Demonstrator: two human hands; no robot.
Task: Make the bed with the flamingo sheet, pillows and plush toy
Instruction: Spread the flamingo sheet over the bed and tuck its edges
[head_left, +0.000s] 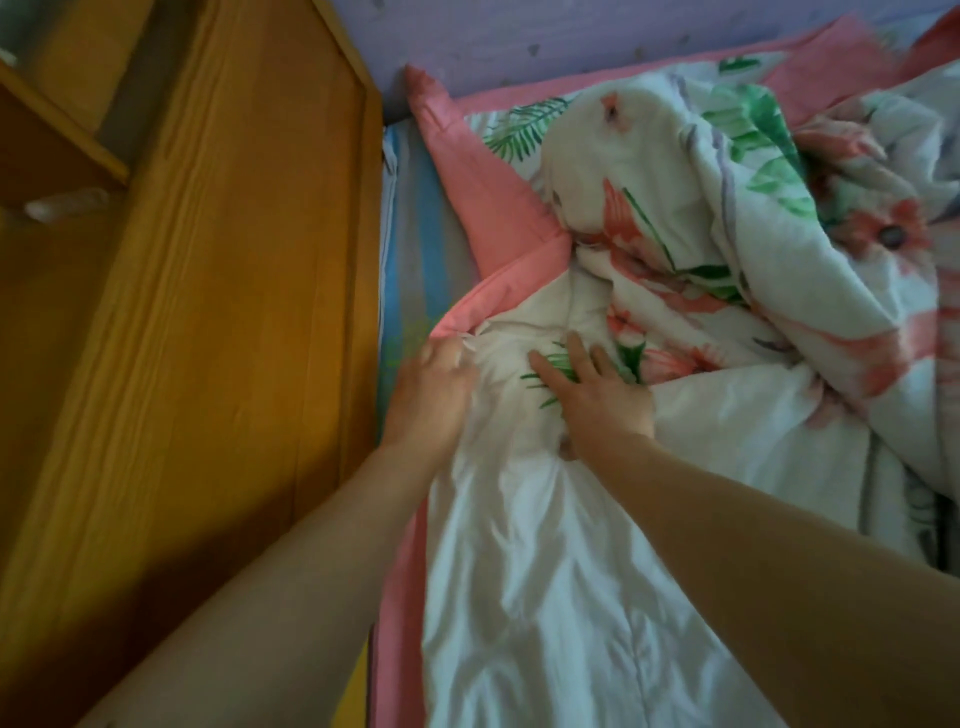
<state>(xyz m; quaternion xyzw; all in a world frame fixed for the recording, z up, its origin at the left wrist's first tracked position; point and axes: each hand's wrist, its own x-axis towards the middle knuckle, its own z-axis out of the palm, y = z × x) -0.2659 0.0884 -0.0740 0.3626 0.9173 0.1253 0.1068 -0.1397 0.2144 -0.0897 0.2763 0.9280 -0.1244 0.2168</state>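
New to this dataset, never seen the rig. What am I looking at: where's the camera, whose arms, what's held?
No robot here: a person wears one wide-angle camera on the head, looking down at their own bare arms. The left hand bunches and grips the flamingo sheet near its pink border; the right hand presses flat on it, fingers spread. The sheet lies crumpled over a striped mattress. A wooden cabinet stands to the left, a purple wall behind.

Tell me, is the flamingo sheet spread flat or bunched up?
Bunched up: the flamingo sheet lies in rumpled heaps and folds, leaving the striped mattress cover bare beside it.
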